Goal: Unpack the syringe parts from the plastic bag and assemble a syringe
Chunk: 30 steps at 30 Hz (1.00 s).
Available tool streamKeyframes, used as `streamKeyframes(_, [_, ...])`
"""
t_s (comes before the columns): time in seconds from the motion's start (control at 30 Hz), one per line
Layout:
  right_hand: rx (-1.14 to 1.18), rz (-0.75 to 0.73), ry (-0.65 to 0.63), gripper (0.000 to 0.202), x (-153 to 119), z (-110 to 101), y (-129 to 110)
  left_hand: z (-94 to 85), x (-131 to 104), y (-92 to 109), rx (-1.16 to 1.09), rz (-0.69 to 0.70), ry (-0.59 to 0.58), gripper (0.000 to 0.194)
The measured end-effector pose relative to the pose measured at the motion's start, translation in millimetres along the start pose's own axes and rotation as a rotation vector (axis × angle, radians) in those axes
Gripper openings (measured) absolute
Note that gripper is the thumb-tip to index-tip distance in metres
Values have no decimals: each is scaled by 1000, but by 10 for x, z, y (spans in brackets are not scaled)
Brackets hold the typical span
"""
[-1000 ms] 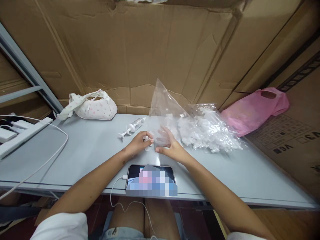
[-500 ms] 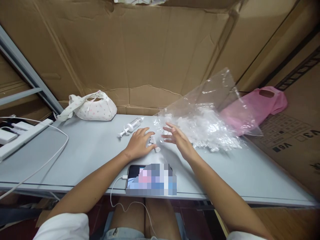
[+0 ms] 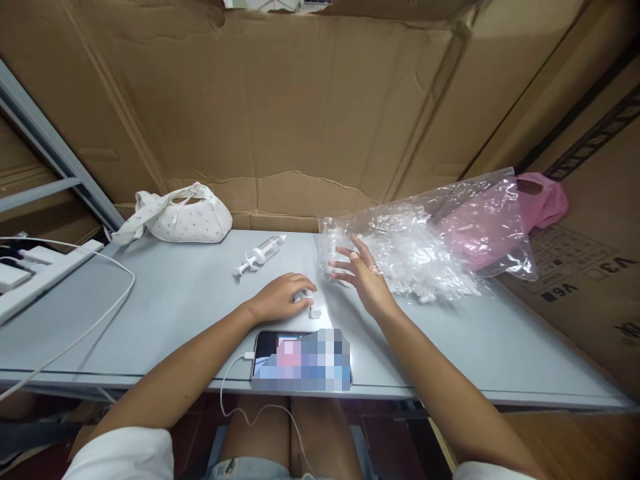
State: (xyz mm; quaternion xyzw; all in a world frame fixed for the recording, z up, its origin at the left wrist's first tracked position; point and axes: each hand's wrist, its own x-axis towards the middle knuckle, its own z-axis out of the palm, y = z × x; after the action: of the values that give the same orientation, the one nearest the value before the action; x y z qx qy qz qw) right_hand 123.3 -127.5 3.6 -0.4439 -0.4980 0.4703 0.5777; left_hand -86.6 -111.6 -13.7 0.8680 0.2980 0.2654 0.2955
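My left hand curls over the tabletop, its fingers and thumb closed around small white plastic pieces that show partly beyond the thumb. What lies under the palm is hidden. To the right, my right hand is open with fingers apart and holds nothing. It hovers at the near left side of a clear plastic bag full of white and clear plastic parts. A large clear plastic syringe lies behind my left hand, its tip pointing away to the right.
A phone on a white cable lies at the table's front edge. Back left sits a white patterned cloth bag; a power strip is at far left. A pink bag rests at right, and cardboard walls the back.
My left hand has drawn the small white pieces slightly toward me, its fingers curling around them. The clear bag's raised corner has sunk and shifted right. My right hand stays open.
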Motion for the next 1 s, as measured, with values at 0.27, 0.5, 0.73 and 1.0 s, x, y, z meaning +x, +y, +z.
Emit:
streamKeyframes(0.27, [18, 6, 5, 74, -6, 1, -29, -7, -26, 121, 120, 66, -77, 22])
streamKeyframes(0.5, [14, 44, -11, 75, -24, 19, -89, -31, -14, 120, 26, -127, 104, 22])
streamKeyframes(0.73, [8, 203, -215, 67, -92, 55, -152, -131, 36, 56, -351, -239, 561, 42])
streamKeyframes(1.0, [16, 245, -344, 41, -73, 10, -128, -202, 56, 18, -662, -208, 344, 54])
